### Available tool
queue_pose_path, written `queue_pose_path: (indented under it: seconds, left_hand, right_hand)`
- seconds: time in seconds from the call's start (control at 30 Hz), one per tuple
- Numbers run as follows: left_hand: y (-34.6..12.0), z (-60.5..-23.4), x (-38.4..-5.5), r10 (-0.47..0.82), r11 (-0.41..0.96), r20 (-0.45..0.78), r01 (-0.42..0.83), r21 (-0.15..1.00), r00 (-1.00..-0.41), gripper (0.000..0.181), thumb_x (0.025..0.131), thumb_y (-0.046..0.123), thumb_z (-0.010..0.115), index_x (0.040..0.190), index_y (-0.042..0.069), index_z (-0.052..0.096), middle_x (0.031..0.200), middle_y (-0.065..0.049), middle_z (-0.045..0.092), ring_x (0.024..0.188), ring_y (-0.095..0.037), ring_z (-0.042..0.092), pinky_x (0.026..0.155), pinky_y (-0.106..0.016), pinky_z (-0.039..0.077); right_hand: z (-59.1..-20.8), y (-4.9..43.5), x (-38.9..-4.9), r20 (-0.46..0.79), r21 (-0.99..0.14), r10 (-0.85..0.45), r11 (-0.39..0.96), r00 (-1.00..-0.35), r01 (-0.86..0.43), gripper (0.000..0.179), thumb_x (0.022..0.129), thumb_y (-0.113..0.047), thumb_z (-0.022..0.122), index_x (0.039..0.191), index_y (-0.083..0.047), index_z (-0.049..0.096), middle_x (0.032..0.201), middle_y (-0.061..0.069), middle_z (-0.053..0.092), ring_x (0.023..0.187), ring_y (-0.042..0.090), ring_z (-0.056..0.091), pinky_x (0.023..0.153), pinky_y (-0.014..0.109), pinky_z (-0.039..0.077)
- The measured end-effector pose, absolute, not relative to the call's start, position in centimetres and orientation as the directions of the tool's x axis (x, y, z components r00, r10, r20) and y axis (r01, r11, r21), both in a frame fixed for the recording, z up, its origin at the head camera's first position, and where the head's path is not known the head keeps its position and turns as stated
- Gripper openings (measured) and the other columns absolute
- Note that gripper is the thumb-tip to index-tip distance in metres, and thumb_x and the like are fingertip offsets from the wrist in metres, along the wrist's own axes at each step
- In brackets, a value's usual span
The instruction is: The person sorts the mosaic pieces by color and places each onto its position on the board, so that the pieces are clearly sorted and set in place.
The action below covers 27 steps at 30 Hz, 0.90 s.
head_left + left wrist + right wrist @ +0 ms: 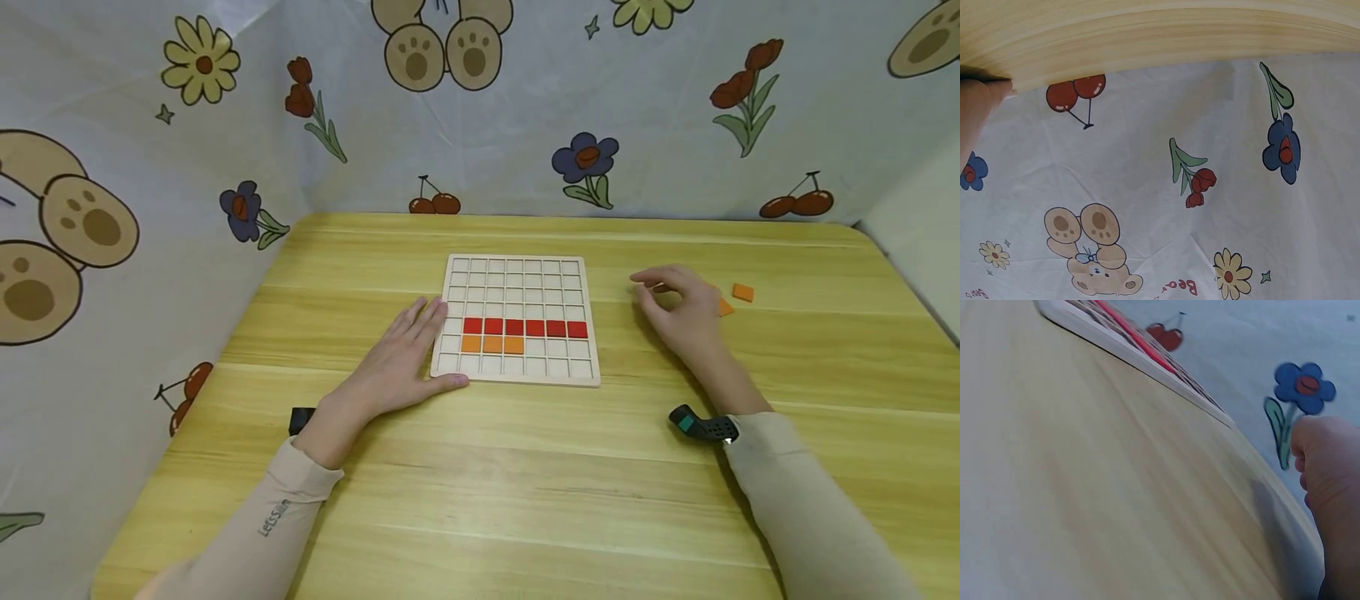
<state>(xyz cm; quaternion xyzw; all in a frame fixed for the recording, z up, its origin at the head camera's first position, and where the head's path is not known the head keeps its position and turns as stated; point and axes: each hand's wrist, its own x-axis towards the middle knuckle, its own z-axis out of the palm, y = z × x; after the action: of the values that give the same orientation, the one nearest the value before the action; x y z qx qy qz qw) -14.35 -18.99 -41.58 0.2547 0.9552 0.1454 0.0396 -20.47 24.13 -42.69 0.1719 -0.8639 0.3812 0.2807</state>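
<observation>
A pale wooden grid board (pixel 517 382) lies flat on the table, with a row of several red tiles (pixel 513 327) in its cells. Just below the red row sit three orange tiles (pixel 492 343). My left hand (pixel 401 358) rests at the board's left side, fingers straight along the edge and thumb at the lower left corner. Right of the board, my right hand (pixel 678 308) hovers over the table, its thumb and forefinger tips close together. Whether a tile is between them cannot be made out. Loose orange tiles (pixel 742 292) lie beside that hand, some partly hidden behind it.
The wooden table (pixel 525 492) extends on all sides of the board. A patterned cloth (pixel 510 150) hangs behind the table's far edge and along the left. A dark strap (pixel 703 427) is on the right wrist.
</observation>
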Motion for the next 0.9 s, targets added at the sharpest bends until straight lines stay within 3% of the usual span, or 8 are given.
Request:
queue_pose_path:
  seconds: [0.13, 0.2, 0.3, 0.37, 0.43, 0.6, 0.9]
  left_hand:
    - [-18.9, -41.5, -14.4, 0.500, 0.827, -0.004, 0.476, 0.300, -0.866, 0.113, 0.095, 0.076, 0.056, 0.170, 0.007, 0.007, 0.178, -0.009, 0.005, 0.166, -0.031, 0.000, 0.135, -0.048, 0.005]
    - [-18.9, -41.5, -14.3, 0.498, 0.826, -0.007, 0.472, 0.306, -0.867, 0.113, 0.095, 0.076, 0.057, 0.170, 0.007, 0.007, 0.179, -0.009, 0.005, 0.166, -0.031, 0.000, 0.135, -0.048, 0.005]
    - [-18.9, -41.4, -14.3, 0.495, 0.828, -0.013, 0.467, 0.311, -0.869, 0.113, 0.095, 0.075, 0.057, 0.170, 0.007, 0.007, 0.179, -0.009, 0.005, 0.166, -0.031, 0.000, 0.135, -0.048, 0.005]
    - [-18.9, -41.3, -14.3, 0.493, 0.829, -0.017, 0.464, 0.311, -0.870, 0.114, 0.095, 0.076, 0.057, 0.170, 0.008, 0.006, 0.179, -0.009, 0.005, 0.166, -0.031, 0.000, 0.135, -0.047, 0.005]
    - [-18.9, -41.3, -14.3, 0.493, 0.830, -0.019, 0.464, 0.309, -0.870, 0.114, 0.095, 0.076, 0.057, 0.170, 0.008, 0.006, 0.179, -0.009, 0.004, 0.166, -0.031, -0.001, 0.135, -0.047, 0.005]
    - [-18.9, -41.2, -14.3, 0.496, 0.828, -0.018, 0.467, 0.309, -0.868, 0.113, 0.095, 0.076, 0.057, 0.170, 0.007, 0.006, 0.179, -0.009, 0.005, 0.166, -0.031, 0.000, 0.135, -0.047, 0.005]
    - [-18.9, -41.3, -14.3, 0.494, 0.828, -0.018, 0.464, 0.314, -0.870, 0.113, 0.095, 0.076, 0.057, 0.170, 0.008, 0.006, 0.179, -0.009, 0.004, 0.166, -0.030, -0.001, 0.135, -0.047, 0.005]
  right_hand:
    - [-42.7, 26.0, -20.6, 0.584, -0.608, 0.053, 0.690, -0.810, -0.393, 0.019, 0.094, -0.001, 0.071, 0.111, -0.001, 0.081, 0.107, 0.020, 0.075, 0.093, 0.033, 0.066, 0.082, 0.006, 0.045]
    - [-42.7, 26.6, -20.8, 0.567, -0.609, 0.109, 0.723, -0.817, -0.326, 0.021, 0.094, -0.003, 0.071, 0.113, -0.001, 0.080, 0.108, 0.022, 0.073, 0.093, 0.036, 0.065, 0.084, 0.012, 0.044]
    - [-42.8, 27.3, -21.0, 0.532, -0.613, 0.157, 0.750, -0.832, -0.250, 0.027, 0.094, -0.006, 0.070, 0.119, 0.002, 0.078, 0.116, 0.027, 0.071, 0.104, 0.045, 0.063, 0.098, 0.037, 0.047]
    - [-42.7, 27.5, -21.1, 0.500, -0.607, 0.181, 0.771, -0.847, -0.193, 0.033, 0.094, -0.007, 0.068, 0.123, 0.006, 0.074, 0.123, 0.030, 0.068, 0.116, 0.049, 0.059, 0.103, 0.056, 0.042]
    - [-42.8, 27.8, -21.1, 0.459, -0.612, 0.215, 0.780, -0.862, -0.130, 0.038, 0.093, -0.008, 0.066, 0.127, 0.009, 0.071, 0.127, 0.033, 0.065, 0.123, 0.052, 0.054, 0.108, 0.063, 0.037]
    - [-42.8, 28.1, -20.7, 0.383, -0.620, 0.278, 0.785, -0.881, -0.022, 0.041, 0.092, -0.007, 0.060, 0.127, 0.012, 0.068, 0.121, 0.034, 0.064, 0.119, 0.051, 0.050, 0.103, 0.059, 0.037]
    - [-42.6, 27.8, -20.5, 0.387, -0.604, 0.240, 0.796, -0.890, -0.048, 0.032, 0.089, -0.005, 0.060, 0.114, 0.011, 0.072, 0.109, 0.031, 0.062, 0.109, 0.048, 0.050, 0.094, 0.056, 0.036]
